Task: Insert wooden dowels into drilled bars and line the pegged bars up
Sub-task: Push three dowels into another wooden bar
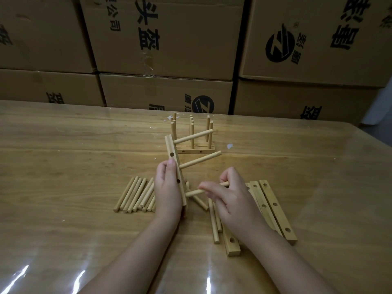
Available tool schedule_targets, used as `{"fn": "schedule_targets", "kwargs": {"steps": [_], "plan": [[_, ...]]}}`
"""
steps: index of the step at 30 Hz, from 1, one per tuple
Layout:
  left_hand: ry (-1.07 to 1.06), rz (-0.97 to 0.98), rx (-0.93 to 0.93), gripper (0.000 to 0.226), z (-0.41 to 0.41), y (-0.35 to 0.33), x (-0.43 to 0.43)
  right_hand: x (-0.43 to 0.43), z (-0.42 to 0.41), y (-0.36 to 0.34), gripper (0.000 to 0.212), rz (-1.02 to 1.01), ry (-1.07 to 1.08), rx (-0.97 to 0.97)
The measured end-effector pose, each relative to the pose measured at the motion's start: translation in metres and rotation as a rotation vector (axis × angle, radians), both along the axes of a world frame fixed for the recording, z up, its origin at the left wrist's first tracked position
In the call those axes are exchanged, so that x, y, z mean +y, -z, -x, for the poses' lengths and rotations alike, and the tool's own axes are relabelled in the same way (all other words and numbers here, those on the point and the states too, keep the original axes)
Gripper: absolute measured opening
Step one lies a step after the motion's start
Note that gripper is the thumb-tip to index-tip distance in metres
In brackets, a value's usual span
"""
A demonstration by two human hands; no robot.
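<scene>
The pale square-section wooden bar (172,148), drilled with round holes, is held nearly on end and leaning away, over the middle of the table. The left hand (167,187) grips its lower half, fingers curled round the far side and thumb along the near face. I judge this steadies the bar against the push of pegging. Two round wooden dowels (200,160) are seated in it and jut out to its right, one above the other. A third round dowel (194,192) is pinched between the thumb and fingertips of the right hand (230,196), with its left end at the bar's lowest hole. Whether it has entered cannot be told, since the bar's edge hides the joint. The dowel is held roughly in line with the two above, which suits a straight push in.

Beyond the bar stands the row of finished pegged bars (196,150), pegs upright and close together, the line this one will likely join. Left of the bar lies a neat bundle of loose dowels (137,195). Just right of it, under the right hand, a few scattered dowels (213,221) lie at angles. Further right, empty drilled bars (273,209) lie flat side by side, within easy reach. All rest on the glossy wooden table (63,166), with stacked brown cardboard boxes (169,39) behind it.
</scene>
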State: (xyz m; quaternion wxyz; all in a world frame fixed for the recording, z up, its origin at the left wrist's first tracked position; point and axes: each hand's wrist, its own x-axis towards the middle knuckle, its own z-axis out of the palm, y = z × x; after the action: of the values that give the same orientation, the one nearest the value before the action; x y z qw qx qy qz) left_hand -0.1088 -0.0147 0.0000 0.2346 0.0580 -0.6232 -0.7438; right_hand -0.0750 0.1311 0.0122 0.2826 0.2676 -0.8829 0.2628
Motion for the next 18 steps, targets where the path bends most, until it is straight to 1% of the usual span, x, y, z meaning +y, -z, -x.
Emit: {"fn": "schedule_targets", "kwargs": {"steps": [2,5,8,10,13,15,18], "plan": [[0.001,0.004,0.011,0.026,-0.0007,0.0002,0.0007,-0.0002,-0.0001,0.0002,0.018,-0.002,-0.004,0.003],[-0.006,0.011,0.021,0.026,-0.0025,0.0003,0.0029,-0.0008,-0.001,0.0001,0.022,-0.011,-0.015,0.001],[-0.009,0.014,0.034,0.027,-0.0034,0.0001,0.0048,-0.0008,-0.0004,0.0016,0.017,-0.018,-0.026,0.002],[-0.003,0.015,0.033,0.027,-0.0025,0.0001,0.0044,0.0002,0.0015,0.0031,0.019,0.007,-0.028,-0.048],[0.038,0.001,0.001,0.028,-0.0013,0.0009,0.001,0.0002,0.0009,0.002,0.029,0.143,-0.071,-0.23],[0.058,0.0,-0.021,0.028,-0.0002,0.002,-0.0006,0.0012,-0.0004,0.0004,0.038,0.259,-0.062,-0.312],[0.051,-0.028,-0.048,0.033,0.0007,0.001,-0.0004,0.0041,-0.0013,-0.0013,0.031,0.486,-0.025,-0.328]]}}
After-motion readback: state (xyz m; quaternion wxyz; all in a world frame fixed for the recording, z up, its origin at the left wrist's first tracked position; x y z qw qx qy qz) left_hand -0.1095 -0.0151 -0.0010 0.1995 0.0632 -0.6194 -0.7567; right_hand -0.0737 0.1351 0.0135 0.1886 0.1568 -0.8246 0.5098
